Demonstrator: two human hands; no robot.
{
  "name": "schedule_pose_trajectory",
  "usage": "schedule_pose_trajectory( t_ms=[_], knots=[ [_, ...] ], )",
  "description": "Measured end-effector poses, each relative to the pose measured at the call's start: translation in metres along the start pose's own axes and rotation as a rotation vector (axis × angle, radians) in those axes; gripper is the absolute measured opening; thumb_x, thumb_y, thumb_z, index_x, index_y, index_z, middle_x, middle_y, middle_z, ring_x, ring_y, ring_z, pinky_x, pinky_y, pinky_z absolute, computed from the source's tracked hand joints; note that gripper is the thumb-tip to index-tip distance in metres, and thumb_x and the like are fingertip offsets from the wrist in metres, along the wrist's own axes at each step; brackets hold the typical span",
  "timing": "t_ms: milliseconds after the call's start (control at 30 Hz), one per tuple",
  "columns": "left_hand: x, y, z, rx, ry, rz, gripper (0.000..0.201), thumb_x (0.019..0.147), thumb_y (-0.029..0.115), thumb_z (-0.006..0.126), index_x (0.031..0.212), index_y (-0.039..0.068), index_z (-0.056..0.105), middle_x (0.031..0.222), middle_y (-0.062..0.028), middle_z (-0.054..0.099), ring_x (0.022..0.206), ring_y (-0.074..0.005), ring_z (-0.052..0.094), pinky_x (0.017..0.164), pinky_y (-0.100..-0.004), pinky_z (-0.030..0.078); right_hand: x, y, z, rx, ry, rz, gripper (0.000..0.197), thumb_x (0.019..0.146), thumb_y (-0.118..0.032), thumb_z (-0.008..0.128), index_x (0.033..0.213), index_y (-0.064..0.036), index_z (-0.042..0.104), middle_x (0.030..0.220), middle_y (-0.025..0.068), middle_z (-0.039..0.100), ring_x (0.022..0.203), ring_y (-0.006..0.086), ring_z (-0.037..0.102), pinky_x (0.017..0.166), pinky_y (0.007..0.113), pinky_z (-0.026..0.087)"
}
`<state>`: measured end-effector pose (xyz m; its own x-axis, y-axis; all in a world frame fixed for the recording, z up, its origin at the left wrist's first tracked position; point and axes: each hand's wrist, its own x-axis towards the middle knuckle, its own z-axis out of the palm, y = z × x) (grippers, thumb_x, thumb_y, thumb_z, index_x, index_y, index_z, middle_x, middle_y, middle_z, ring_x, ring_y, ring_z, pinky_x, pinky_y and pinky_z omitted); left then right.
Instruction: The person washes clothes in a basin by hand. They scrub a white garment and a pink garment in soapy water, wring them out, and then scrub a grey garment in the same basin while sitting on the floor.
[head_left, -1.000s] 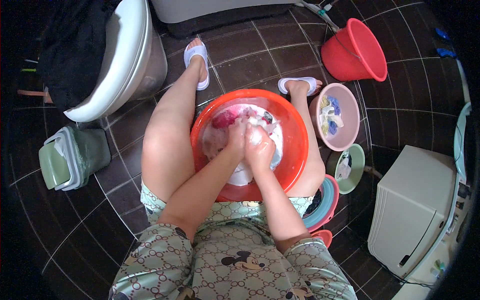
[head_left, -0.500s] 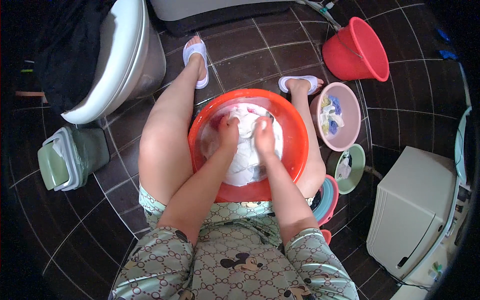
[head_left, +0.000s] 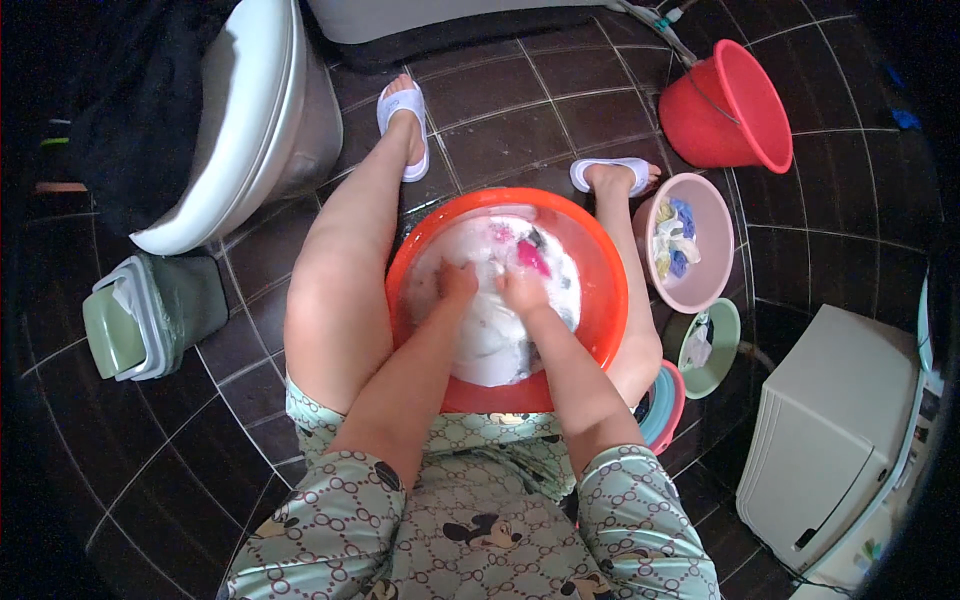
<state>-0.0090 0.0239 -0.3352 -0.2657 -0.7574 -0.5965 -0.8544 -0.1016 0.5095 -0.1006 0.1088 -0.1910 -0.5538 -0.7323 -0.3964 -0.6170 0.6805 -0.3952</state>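
Note:
A red-orange plastic basin (head_left: pixel 606 325) sits between my legs, full of suds. White cloth (head_left: pixel 487 345) lies soaked in the foam. My left hand (head_left: pixel 457 281) is closed on the cloth at the middle of the basin, its fingers partly covered by suds. Just to the right, my right hand (head_left: pixel 521 289) is curled on the same cloth, fingertips sunk in foam. Beyond it a bright pink patch of fabric (head_left: pixel 532 258) shows, with a dark patch beside it.
A pink basin (head_left: pixel 714 275) with coloured cloths, a green basin (head_left: pixel 727 365) and a red bucket (head_left: pixel 700 115) stand to the right. A beige cabinet (head_left: pixel 835 400) is farther right. At left are a white toilet (head_left: pixel 285 120) and a lidded green bin (head_left: pixel 185 305).
The white cloth raised between my hands has gone down into the suds. Both hands have lowered toward me, and the pink fabric shows more. The view has shifted slightly.

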Motion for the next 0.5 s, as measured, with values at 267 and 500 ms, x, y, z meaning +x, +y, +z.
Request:
schedule_pose_trajectory(
  t_ms=[267,500],
  knots=[
    [-0.045,0.048,-0.046,0.185,-0.173,-0.001,0.056,0.081,0.040,0.057,0.116,-0.004,0.058,0.121,-0.0290,0.053,0.117,-0.0368,0.051,0.092,-0.0441,0.045,-0.019,-0.015,-0.007,-0.116,-0.091,-0.019,0.040,0.082,-0.020,0.052,0.120,-0.0116,0.053,0.089,0.0170,0.065,0.079,0.0339,0.064,0.068,0.050,0.051],
    [-0.077,0.085,-0.063,-0.738,0.009,-0.065,0.068,0.079,0.040,0.065,0.130,0.001,0.041,0.108,-0.0184,0.061,0.104,-0.0283,0.058,0.076,-0.0409,0.053,-0.043,-0.064,-0.058,0.849,0.423,0.051,0.017,0.079,-0.014,0.060,0.094,-0.0043,0.062,0.091,0.0169,0.065,0.089,0.0333,0.063,0.079,0.039,0.049]
  ],
)
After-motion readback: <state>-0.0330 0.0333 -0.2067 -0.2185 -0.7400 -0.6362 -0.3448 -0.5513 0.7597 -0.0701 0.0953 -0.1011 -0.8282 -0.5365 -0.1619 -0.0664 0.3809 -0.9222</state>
